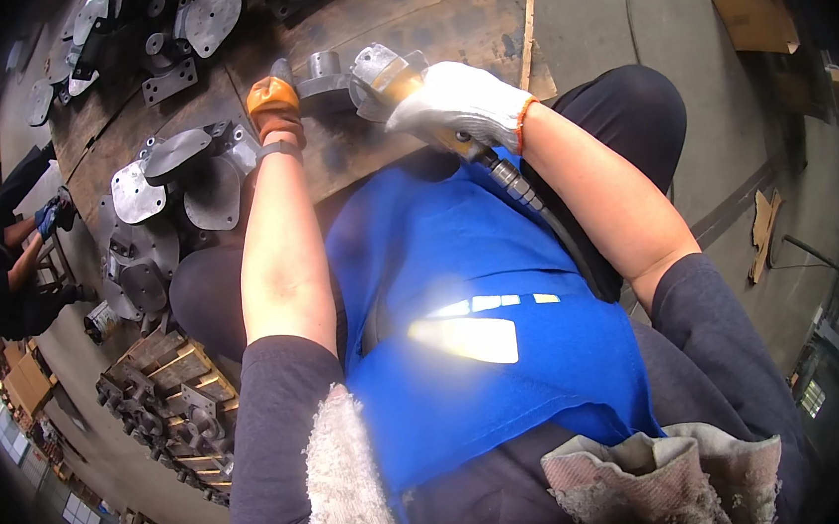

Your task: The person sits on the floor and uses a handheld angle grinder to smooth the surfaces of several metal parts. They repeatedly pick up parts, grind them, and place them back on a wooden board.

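Note:
My right hand (466, 103), in a white knitted glove with an orange cuff, is closed around an air grinder (383, 74). A metal coupling (514, 182) joins the tool to a dark hose running back along my thigh. The grinder's head is against or right beside a grey metal bracket (324, 65) with a short round boss, lying on the wooden tabletop (351, 158). At the bracket's left end, my left hand (274, 101), in an orange glove with dark fingertips, is closed on it. The tool's head hides the bracket's right side, and the contact point cannot be made out.
Grey metal plates (208, 186) are piled left of my left forearm, with more brackets (169, 79) farther back. A wooden stick (528, 23) lies at the right. Pallets of parts (190, 372) stand lower left. Another person (15, 257) works at far left. A cardboard box (756, 21) sits right.

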A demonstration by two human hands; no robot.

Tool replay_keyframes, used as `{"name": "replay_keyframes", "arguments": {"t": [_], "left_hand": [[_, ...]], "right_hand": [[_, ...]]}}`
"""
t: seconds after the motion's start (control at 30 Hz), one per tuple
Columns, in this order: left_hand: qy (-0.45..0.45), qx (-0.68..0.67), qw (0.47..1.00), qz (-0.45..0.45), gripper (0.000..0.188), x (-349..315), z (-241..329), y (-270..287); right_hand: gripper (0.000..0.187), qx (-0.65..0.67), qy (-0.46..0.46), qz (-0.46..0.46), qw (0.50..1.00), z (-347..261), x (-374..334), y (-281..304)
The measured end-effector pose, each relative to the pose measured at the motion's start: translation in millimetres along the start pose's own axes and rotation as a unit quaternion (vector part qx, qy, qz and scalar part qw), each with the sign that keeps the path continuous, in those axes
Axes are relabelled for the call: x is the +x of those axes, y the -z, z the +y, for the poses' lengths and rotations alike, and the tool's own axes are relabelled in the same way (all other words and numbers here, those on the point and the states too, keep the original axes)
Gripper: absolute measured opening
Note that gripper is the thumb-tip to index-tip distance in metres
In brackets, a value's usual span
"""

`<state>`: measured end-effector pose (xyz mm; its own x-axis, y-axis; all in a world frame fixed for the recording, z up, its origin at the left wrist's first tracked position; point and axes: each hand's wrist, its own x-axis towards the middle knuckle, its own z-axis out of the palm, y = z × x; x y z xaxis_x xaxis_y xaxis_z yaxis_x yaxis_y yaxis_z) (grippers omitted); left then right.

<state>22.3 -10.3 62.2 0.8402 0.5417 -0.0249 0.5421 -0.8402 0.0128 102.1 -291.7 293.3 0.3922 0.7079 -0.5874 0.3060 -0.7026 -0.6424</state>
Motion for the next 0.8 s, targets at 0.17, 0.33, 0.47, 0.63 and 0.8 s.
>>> {"name": "replay_keyframes", "arguments": {"t": [0.17,0.33,0.47,0.63,0.8], "left_hand": [[-0.06,0.149,0.986,0.053,0.02,-4,3,-3],[0.148,-0.286,0.947,-0.008,0.025,5,16,15],[0.073,-0.065,0.994,0.052,0.047,23,4,6],[0.296,-0.394,0.869,-0.042,0.079,34,46,57],[0.381,-0.254,0.885,-0.077,0.066,63,11,14]], "right_hand": [[0.023,-0.026,0.029,-0.021,0.999,2,-4,5],[0.033,-0.062,0.057,0.009,0.996,30,2,5],[0.042,-0.052,0.051,0.047,0.996,63,5,9],[0.039,-0.033,0.099,0.118,0.988,116,6,16],[0.042,0.291,-0.135,0.094,0.943,94,3,24]]}}
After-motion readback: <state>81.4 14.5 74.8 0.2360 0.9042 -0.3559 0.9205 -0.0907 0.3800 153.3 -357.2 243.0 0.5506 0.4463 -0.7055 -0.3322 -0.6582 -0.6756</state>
